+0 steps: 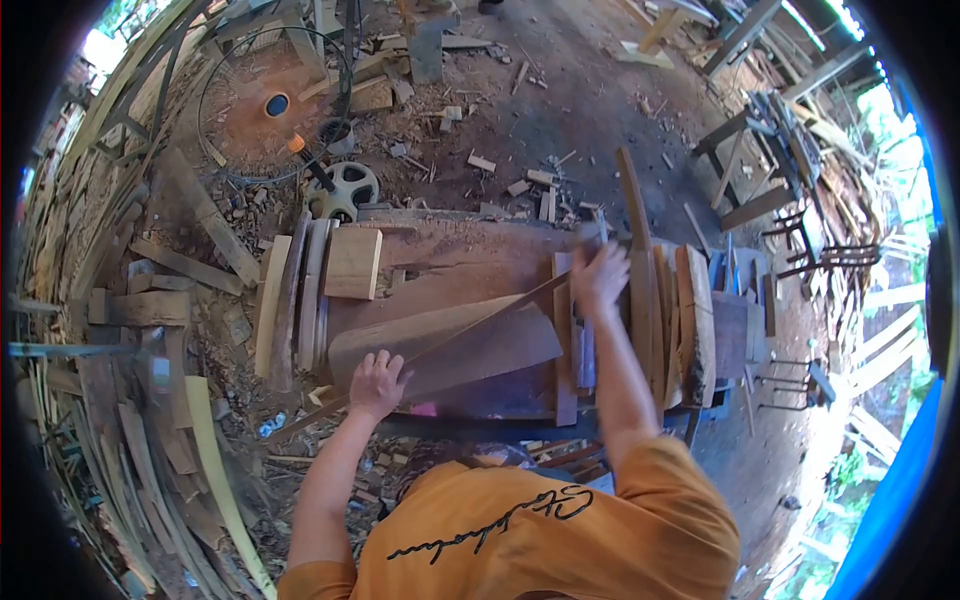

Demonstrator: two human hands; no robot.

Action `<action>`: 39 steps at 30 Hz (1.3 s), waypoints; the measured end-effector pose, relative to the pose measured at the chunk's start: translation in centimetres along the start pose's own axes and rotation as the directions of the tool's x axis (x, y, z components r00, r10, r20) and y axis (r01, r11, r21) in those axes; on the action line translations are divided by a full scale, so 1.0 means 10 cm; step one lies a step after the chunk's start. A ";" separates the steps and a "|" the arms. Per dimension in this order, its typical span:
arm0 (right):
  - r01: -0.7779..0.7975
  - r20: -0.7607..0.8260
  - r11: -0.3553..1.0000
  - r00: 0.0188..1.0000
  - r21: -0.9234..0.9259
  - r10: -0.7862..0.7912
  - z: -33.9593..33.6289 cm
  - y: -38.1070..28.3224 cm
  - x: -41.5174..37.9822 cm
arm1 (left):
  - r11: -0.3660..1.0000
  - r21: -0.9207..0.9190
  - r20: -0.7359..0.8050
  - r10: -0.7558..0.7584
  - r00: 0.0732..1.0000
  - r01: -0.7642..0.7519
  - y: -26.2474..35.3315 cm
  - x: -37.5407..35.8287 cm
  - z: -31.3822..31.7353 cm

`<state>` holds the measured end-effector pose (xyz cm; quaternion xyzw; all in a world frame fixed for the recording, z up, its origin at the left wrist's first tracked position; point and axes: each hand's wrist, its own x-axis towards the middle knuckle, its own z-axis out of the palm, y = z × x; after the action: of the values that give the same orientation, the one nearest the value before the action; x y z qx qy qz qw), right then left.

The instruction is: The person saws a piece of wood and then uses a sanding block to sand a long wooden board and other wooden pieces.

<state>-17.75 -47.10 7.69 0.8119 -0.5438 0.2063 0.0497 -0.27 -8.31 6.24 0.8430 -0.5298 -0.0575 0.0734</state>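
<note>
A wide, slightly curved wooden board (pixel 455 352) lies across the workbench in front of me. A long thin wooden strip (pixel 480 322) runs diagonally over it, from beyond the near left edge up toward the right. My left hand (pixel 378 386) is closed over the strip at the board's left end, its fingers bent. At the strip's upper right end is my right hand (pixel 601 277), blurred by movement. A smeared grey shape (pixel 589 236) shows by its fingertips; I cannot make out what it is or whether the fingers grip anything.
Curved wood pieces stand at the left (pixel 290 305) and right (pixel 668 325) of the workbench (pixel 470 240). A thick block (pixel 353 263) sits near its far left. Beyond are a wire fan guard (pixel 275 105), a spoked wheel (pixel 343 191) and offcuts (pixel 481 162). Lumber (pixel 130 450) lines the left side.
</note>
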 end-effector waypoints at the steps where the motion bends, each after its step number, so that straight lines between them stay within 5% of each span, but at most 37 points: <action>1: 0.072 0.016 0.992 0.997 0.105 -0.074 -0.09 -0.29 -0.30 | 1.000 -0.009 -0.020 -0.009 1.000 0.009 0.00 0.03 -0.02; 4: 0.318 0.195 0.882 0.896 0.347 -0.399 -0.41 -1.18 -1.42 | 1.000 -0.020 0.042 -0.021 0.999 0.022 0.01 -0.01 0.00; 6: 0.381 0.308 0.724 0.719 0.575 -0.623 -0.67 -1.41 -1.65 | 0.999 -0.033 0.010 -0.027 1.000 0.027 0.01 0.00 0.01; 9: 0.412 0.263 0.866 0.835 0.283 -0.483 -0.31 -0.82 -1.03 | 0.999 -0.018 0.038 -0.035 0.999 0.036 0.00 0.02 -0.05; 10: 0.329 0.133 0.912 0.920 0.245 -0.367 -0.15 -0.51 -0.70 | 1.000 -0.013 0.033 -0.024 0.999 0.024 0.01 0.01 -0.04; 11: 0.157 0.184 0.972 0.964 0.176 -0.189 -0.09 -0.21 -0.32 | 1.000 -0.009 0.030 -0.027 0.999 0.027 0.01 0.00 -0.03; 14: -0.048 0.226 0.999 0.973 0.025 0.041 -0.02 0.32 0.35 | 0.999 -0.027 0.033 -0.029 0.999 0.030 0.01 0.00 -0.03; 16: -0.050 0.109 0.999 0.993 -0.016 0.051 0.00 0.09 0.13 | 0.998 -0.047 0.036 -0.042 0.998 0.044 0.00 -0.02 -0.02; 20: 0.362 0.203 0.889 0.883 0.280 -0.424 -0.33 -1.17 -1.32 | 0.996 -0.065 0.060 -0.054 0.997 0.058 0.01 -0.01 -0.04; 21: 0.315 0.417 0.869 0.781 0.381 -0.466 -0.54 -1.47 -1.58 | 0.997 -0.060 0.076 -0.046 0.996 0.050 0.02 -0.03 -0.04; 24: 0.439 0.292 0.795 0.764 0.418 -0.575 -0.52 -1.31 -1.48 | 0.996 -0.067 0.081 -0.061 0.995 0.067 0.01 0.02 -0.04; 25: 0.478 0.107 0.825 0.843 0.301 -0.528 -0.28 -0.97 -1.22 | 0.998 -0.045 0.049 -0.043 0.998 0.046 0.00 0.03 -0.08; 27: 0.232 0.190 0.949 0.943 0.214 -0.274 -0.06 -0.27 -0.45 | 0.999 -0.032 0.037 -0.037 0.999 0.038 0.01 0.00 -0.04; 28: 0.090 0.274 0.996 0.958 0.005 -0.087 -0.07 -0.05 -0.09 | 0.997 -0.050 0.038 -0.049 0.998 0.051 0.02 -0.02 0.00; 30: -0.004 0.222 1.000 0.975 -0.021 0.008 0.04 0.32 0.32 | 0.998 -0.056 0.055 -0.040 0.998 0.043 -0.02 0.00 0.00; 33: 0.047 0.050 0.995 0.998 -0.092 -0.042 0.05 -0.20 -0.23 | 0.997 -0.052 0.055 -0.051 0.997 0.054 -0.01 -0.01 0.00; 34: 0.197 -0.011 0.978 0.980 0.068 -0.197 -0.12 -0.52 -0.59 | 0.997 -0.045 0.047 -0.055 0.997 0.057 -0.02 0.02 0.01; 35: 0.273 0.125 0.947 0.947 0.169 -0.295 -0.26 -0.85 -0.97 | 0.997 -0.044 0.050 -0.062 0.997 0.064 -0.02 0.02 0.01; 36: 0.403 0.049 0.887 0.905 0.227 -0.423 -0.35 -1.15 -1.40 | 0.997 -0.043 0.063 -0.064 0.996 0.066 -0.01 -0.02 0.01; 37: 0.409 0.247 0.815 0.810 0.411 -0.532 -0.48 -1.34 -1.67 | 0.998 -0.033 0.079 -0.055 0.995 0.058 0.00 -0.05 -0.01; 39: 0.421 0.237 0.803 0.804 0.421 -0.546 -0.43 -1.21 -1.61 | 0.996 -0.036 0.099 -0.074 0.992 0.078 0.00 0.00 -0.02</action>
<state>-13.19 -27.04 7.10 0.9435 -0.2694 0.1327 -0.1398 -0.27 -8.31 6.43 0.8571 -0.4991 -0.1119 0.0617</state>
